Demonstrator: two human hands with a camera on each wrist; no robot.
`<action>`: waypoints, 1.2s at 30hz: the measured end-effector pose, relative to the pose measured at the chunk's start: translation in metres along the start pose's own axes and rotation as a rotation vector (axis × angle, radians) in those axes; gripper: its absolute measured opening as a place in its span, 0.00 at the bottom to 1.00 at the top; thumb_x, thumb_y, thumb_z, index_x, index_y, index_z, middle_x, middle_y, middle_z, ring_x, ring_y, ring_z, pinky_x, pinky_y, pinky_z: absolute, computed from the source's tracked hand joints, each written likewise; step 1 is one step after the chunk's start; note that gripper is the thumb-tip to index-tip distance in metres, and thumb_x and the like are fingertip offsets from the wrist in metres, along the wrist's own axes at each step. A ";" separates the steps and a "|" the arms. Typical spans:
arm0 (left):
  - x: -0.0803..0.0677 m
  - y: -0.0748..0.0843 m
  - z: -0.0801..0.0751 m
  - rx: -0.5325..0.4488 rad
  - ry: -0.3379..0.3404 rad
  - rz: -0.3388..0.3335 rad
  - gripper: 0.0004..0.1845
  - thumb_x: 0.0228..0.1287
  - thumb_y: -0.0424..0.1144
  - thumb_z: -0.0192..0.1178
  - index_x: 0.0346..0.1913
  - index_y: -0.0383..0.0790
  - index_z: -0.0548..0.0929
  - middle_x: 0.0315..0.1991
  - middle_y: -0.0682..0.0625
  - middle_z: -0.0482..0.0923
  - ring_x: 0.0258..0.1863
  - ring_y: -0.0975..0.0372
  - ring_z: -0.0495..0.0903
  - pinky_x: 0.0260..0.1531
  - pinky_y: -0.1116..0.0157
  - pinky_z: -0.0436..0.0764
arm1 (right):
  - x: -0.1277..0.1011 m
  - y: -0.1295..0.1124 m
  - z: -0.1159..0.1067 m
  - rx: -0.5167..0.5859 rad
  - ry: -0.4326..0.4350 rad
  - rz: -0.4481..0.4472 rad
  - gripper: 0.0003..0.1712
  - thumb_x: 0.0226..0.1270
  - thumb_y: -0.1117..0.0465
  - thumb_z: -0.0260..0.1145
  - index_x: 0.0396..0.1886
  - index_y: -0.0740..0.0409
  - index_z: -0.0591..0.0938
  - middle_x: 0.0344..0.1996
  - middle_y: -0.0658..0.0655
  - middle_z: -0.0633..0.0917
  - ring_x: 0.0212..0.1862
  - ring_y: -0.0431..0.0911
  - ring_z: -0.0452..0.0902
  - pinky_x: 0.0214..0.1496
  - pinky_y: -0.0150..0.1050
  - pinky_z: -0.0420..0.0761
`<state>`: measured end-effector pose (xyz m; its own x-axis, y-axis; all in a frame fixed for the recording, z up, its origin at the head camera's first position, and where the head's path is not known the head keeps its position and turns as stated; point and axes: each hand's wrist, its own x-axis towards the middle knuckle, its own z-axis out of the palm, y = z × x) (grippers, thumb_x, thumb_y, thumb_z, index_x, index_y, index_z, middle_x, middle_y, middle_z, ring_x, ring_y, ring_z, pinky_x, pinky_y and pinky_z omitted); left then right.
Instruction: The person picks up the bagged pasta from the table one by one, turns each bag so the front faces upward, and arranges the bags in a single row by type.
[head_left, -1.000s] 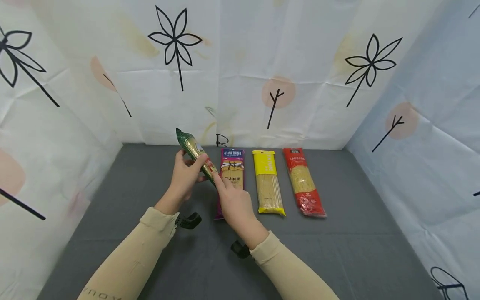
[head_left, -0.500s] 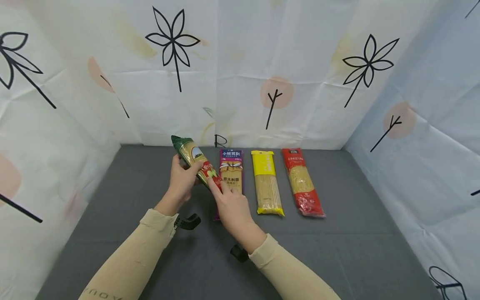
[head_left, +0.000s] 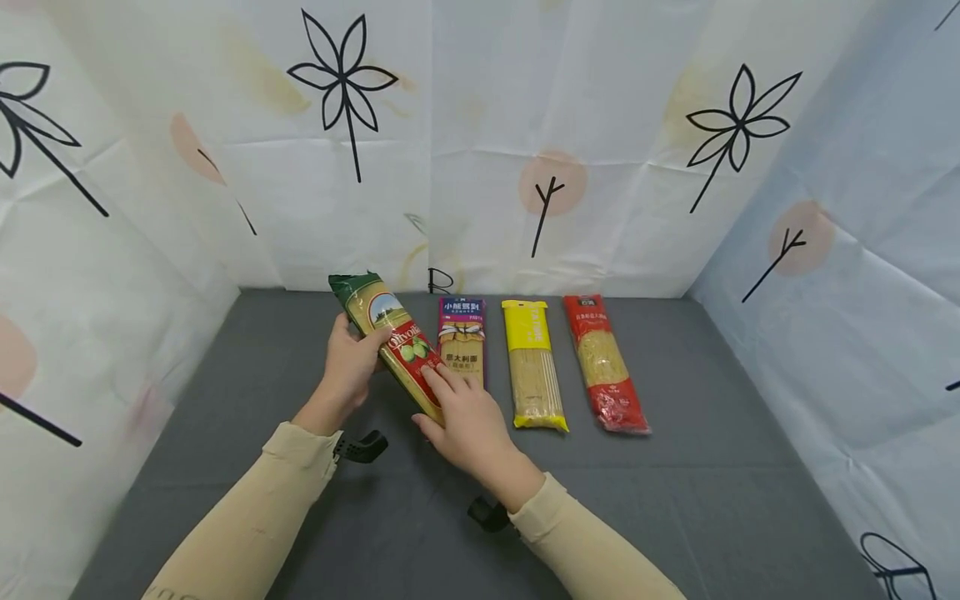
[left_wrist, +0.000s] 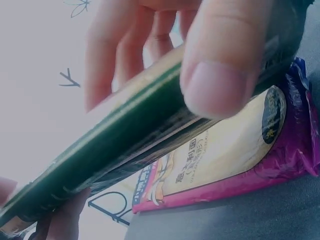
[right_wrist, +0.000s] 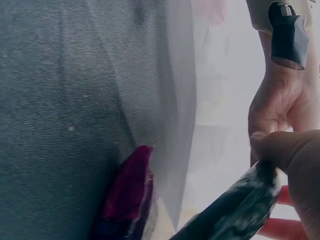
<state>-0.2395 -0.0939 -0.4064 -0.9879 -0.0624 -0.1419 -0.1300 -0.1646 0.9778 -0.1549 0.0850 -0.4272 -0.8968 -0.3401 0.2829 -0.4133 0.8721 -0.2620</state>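
The left hand [head_left: 347, 367] is gripping with curled fingers. The right hand [head_left: 465, 421] is pinching, thumb underneath. Both forearms are reaching forward.

A counter [head_left: 675, 500] covered in grey cloth is carrying three long packets of pasta, all lying flat in a row toward its back edge. A purple packet [head_left: 462, 333] is lying on the cloth; just beside it, on its right, a yellow packet [head_left: 533, 364] is lying parallel. A red packet [head_left: 606, 364] is lying beyond the yellow one, farthest from the purple packet and angled slightly outward.
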 end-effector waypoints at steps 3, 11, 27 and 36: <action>-0.001 0.002 -0.002 0.014 -0.001 -0.008 0.33 0.71 0.39 0.57 0.72 0.44 0.52 0.59 0.37 0.69 0.54 0.47 0.76 0.41 0.58 0.83 | -0.002 0.003 0.001 0.059 -0.024 0.014 0.41 0.62 0.37 0.65 0.72 0.44 0.66 0.65 0.53 0.71 0.58 0.50 0.67 0.55 0.47 0.77; -0.002 0.004 -0.008 0.029 -0.024 0.010 0.33 0.74 0.41 0.53 0.74 0.42 0.49 0.60 0.37 0.67 0.55 0.48 0.75 0.45 0.58 0.81 | -0.006 0.016 0.007 0.248 -0.046 0.053 0.41 0.66 0.37 0.59 0.73 0.50 0.64 0.65 0.52 0.71 0.62 0.46 0.66 0.57 0.45 0.76; 0.000 0.002 -0.015 0.133 -0.185 0.071 0.31 0.77 0.42 0.46 0.75 0.43 0.47 0.61 0.38 0.67 0.52 0.51 0.76 0.45 0.58 0.80 | -0.008 0.026 0.009 1.136 -0.406 0.338 0.27 0.70 0.55 0.63 0.65 0.54 0.68 0.52 0.54 0.82 0.50 0.47 0.78 0.55 0.48 0.76; -0.006 -0.007 -0.018 0.338 -0.328 0.191 0.29 0.77 0.43 0.46 0.72 0.38 0.49 0.54 0.34 0.71 0.48 0.47 0.79 0.41 0.54 0.82 | -0.011 0.029 0.012 1.190 -0.401 0.340 0.24 0.70 0.59 0.63 0.62 0.56 0.69 0.49 0.54 0.84 0.47 0.48 0.80 0.53 0.46 0.78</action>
<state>-0.2310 -0.1102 -0.4156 -0.9642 0.2610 0.0468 0.0888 0.1513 0.9845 -0.1588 0.1101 -0.4490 -0.8824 -0.4262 -0.1993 0.1432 0.1601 -0.9767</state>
